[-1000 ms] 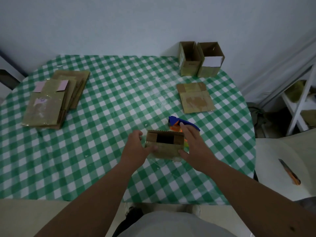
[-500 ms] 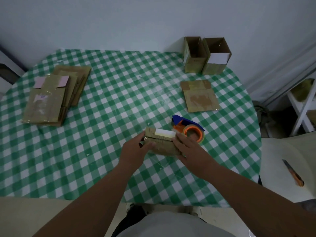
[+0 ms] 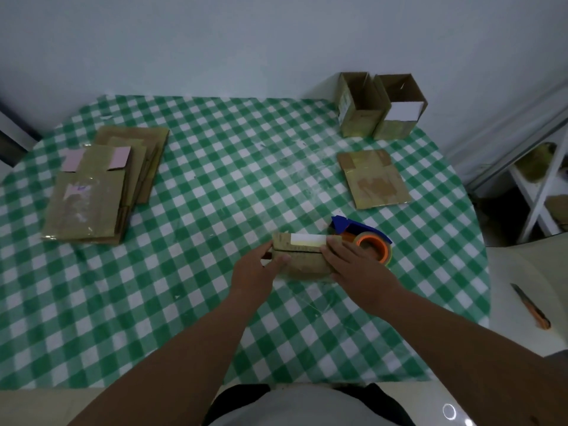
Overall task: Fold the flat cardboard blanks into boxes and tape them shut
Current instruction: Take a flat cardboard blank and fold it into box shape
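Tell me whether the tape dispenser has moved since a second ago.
No. The tape dispenser keeps its spot on the checked cloth, below the flat blank; only the camera shifted.

Small brown cardboard box point(image 3: 302, 255) at centre, flaps folded shut, seam uppermost, white label on its far flap; stack of flat blanks point(image 3: 101, 187) at 10 o'clock; single flat blank point(image 3: 373, 179) at 2 o'clock; two open boxes point(image 3: 381, 107) upright at 1 o'clock; tape dispenser point(image 3: 364, 238), blue and orange, touching the box at 3 o'clock.

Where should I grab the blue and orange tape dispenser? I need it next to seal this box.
Judging from this view, take the blue and orange tape dispenser by its blue handle, reaching from the right with the right hand. The handle spans the top, while the orange roll faces you and the small cardboard box blocks its left.
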